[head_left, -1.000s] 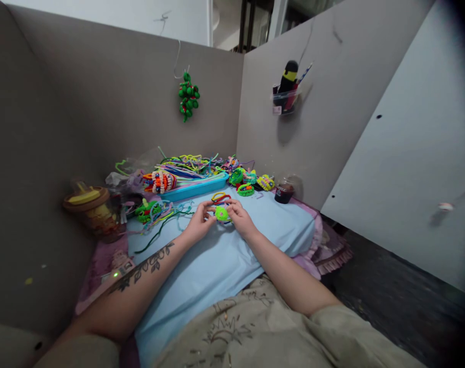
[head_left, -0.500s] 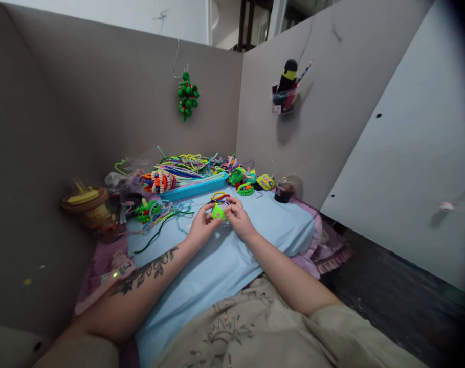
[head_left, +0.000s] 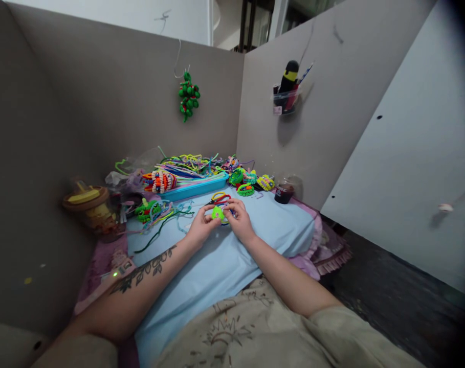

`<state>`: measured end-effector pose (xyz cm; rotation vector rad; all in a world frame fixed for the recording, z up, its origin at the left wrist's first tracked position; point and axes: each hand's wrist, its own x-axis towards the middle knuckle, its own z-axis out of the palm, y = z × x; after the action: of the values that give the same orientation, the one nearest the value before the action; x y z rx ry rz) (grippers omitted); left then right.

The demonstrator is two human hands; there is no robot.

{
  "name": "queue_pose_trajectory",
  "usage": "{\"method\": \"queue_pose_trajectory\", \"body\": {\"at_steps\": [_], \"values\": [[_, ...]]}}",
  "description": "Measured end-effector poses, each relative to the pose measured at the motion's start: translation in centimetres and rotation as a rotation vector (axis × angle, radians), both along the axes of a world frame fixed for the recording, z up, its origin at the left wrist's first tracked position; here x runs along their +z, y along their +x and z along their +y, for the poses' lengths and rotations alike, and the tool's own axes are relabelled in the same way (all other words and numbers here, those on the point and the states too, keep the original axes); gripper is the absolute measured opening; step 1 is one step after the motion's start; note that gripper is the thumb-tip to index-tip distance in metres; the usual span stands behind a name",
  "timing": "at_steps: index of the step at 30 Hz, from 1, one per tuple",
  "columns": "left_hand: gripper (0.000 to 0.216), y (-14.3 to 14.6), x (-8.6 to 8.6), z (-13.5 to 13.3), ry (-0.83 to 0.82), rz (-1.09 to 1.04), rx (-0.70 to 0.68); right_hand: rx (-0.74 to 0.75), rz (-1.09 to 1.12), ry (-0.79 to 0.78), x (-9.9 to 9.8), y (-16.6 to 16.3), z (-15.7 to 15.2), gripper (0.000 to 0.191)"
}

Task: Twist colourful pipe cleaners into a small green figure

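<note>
Just above the blue cloth [head_left: 224, 260], my left hand [head_left: 202, 224] pinches a small lime-green fuzzy craft piece [head_left: 217, 212], which looks made of pipe cleaner. My right hand [head_left: 240, 223] is closed at the right side of the same piece, fingertips pressed together; exactly what lies between them is too small to make out. Behind the fingers lie scissors [head_left: 219, 196] with red and yellow handles. Loose pipe cleaners [head_left: 159, 232] in green and light blue spread to the left of my left hand.
A blue tray [head_left: 196, 188] heaped with colourful pipe cleaners stands at the back. Finished-looking fuzzy pieces [head_left: 245, 189] sit to its right, near a dark cup [head_left: 284, 192]. On the left is a lidded drink cup [head_left: 88, 204]. Grey partitions [head_left: 209, 128] enclose the table.
The fingers of my right hand have shifted slightly at the green piece, and more of the scissors' handles shows behind. Both hands stay in nearly the same place.
</note>
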<state>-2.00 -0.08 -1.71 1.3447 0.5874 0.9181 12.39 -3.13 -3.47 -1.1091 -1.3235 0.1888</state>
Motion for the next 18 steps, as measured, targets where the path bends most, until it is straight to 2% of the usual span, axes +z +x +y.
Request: {"method": "queue_pose_trajectory", "body": {"at_steps": [10,14,18], "values": [[0.061,0.0,0.1,-0.1,-0.012,-0.038,-0.018,0.032,-0.066,-0.026,0.1,0.3,-0.4,0.014],[0.057,0.0,-0.4,0.3,0.066,-0.013,0.010,0.063,-0.091,-0.048,-0.2,0.6,-0.2,0.012],[0.052,-0.1,-0.8,0.7,0.195,0.115,0.108,0.062,-0.120,-0.094,-0.7,0.8,0.4,0.015]]}}
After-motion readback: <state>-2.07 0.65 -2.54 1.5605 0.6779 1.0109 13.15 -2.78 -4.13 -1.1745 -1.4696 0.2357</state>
